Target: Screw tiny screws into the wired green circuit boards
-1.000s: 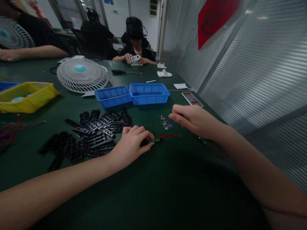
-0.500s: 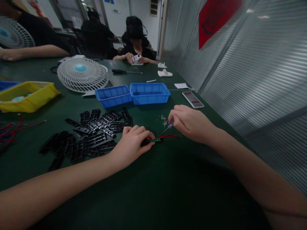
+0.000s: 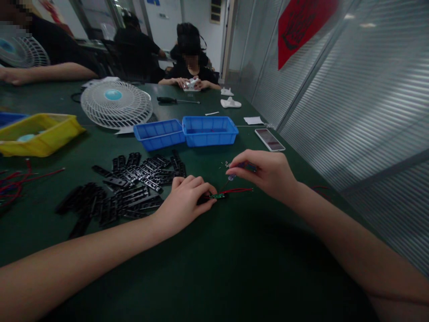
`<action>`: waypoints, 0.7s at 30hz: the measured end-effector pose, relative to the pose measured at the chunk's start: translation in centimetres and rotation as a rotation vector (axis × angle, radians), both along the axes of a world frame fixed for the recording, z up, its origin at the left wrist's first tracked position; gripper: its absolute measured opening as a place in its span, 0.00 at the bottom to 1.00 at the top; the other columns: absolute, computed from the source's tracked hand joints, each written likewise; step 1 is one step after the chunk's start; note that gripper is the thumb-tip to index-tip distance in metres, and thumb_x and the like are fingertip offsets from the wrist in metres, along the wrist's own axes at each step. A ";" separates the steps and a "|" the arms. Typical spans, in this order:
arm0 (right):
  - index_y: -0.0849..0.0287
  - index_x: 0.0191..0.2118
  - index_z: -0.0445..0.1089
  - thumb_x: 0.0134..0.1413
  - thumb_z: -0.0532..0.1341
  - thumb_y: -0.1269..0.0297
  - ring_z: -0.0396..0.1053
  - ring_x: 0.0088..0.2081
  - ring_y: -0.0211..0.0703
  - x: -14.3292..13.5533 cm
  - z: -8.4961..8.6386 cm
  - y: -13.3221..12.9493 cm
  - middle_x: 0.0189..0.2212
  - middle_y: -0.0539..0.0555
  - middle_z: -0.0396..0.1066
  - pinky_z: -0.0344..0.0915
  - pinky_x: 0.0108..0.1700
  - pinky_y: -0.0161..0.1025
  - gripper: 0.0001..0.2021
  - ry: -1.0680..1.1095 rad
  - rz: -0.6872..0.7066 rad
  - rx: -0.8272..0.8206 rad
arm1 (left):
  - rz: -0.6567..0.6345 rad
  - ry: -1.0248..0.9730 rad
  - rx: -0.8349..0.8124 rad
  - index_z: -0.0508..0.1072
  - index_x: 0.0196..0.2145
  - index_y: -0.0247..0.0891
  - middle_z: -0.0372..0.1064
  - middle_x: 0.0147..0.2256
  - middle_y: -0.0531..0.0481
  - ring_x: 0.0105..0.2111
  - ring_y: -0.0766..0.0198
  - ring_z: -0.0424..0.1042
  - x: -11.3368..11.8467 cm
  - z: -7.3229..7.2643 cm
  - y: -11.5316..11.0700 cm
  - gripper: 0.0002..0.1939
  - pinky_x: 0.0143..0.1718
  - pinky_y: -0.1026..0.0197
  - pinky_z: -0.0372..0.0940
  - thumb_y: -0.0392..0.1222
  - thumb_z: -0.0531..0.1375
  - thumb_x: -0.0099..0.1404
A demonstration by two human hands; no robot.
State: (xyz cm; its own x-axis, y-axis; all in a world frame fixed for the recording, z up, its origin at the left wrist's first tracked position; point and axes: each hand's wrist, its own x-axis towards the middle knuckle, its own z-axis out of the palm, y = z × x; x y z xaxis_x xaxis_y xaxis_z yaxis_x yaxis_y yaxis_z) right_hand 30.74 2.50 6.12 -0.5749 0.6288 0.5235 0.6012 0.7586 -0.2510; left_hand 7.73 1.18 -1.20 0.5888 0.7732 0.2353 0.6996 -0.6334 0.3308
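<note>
On the dark green table, my left hand (image 3: 188, 200) is closed on a small green circuit board (image 3: 219, 196), gripping its left end between thumb and fingers. A black part shows beneath the hand, mostly hidden. Red wires (image 3: 238, 190) stretch right from the board. My right hand (image 3: 263, 169) pinches a small screwdriver (image 3: 231, 177) by its bluish clear handle, partly hidden by the fingers. Its thin shaft slants down left toward the board; whether the tip touches a screw is too small to tell. Tiny screws (image 3: 227, 164) lie scattered just behind my right fingertips.
Black plastic strips (image 3: 134, 188) are heaped left of my left hand. Beyond stand two blue bins (image 3: 210, 138), a yellow bin (image 3: 63, 134), a fan grille (image 3: 115, 105), a larger screwdriver (image 3: 177, 100) and a phone (image 3: 270, 139). Co-workers sit across the table; one handles a white part (image 3: 192, 84).
My right hand has changed its hold on the screwdriver: the fingers are straighter and the tool stands steeper. My left hand and the board have stayed in place.
</note>
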 end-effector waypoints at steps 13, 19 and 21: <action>0.56 0.49 0.73 0.59 0.59 0.62 0.68 0.39 0.40 0.4 1.8 0.2 0.37 0.53 0.73 0.64 0.40 0.38 0.13 0.056 0.163 -0.082 | -0.006 -0.011 0.000 0.71 0.41 0.47 0.67 0.36 0.52 0.41 0.57 0.63 0.0 0.0 0.1 0.08 0.41 0.53 0.48 0.48 0.58 0.65; 0.60 0.31 0.73 0.53 0.65 0.59 0.66 0.30 0.36 0.2 1.7 -0.1 0.29 0.51 0.73 0.59 0.31 0.34 0.09 0.137 0.118 -0.087 | -0.009 -0.011 -0.008 0.71 0.41 0.46 0.68 0.36 0.52 0.41 0.57 0.63 0.0 0.2 0.1 0.08 0.40 0.53 0.48 0.48 0.57 0.66; 0.61 0.28 0.70 0.53 0.64 0.57 0.64 0.28 0.34 0.2 1.8 -0.1 0.26 0.49 0.70 0.56 0.29 0.34 0.12 0.102 0.083 -0.060 | -0.007 -0.010 -0.008 0.71 0.41 0.47 0.67 0.36 0.52 0.41 0.58 0.63 0.0 0.2 0.0 0.08 0.40 0.53 0.48 0.48 0.57 0.66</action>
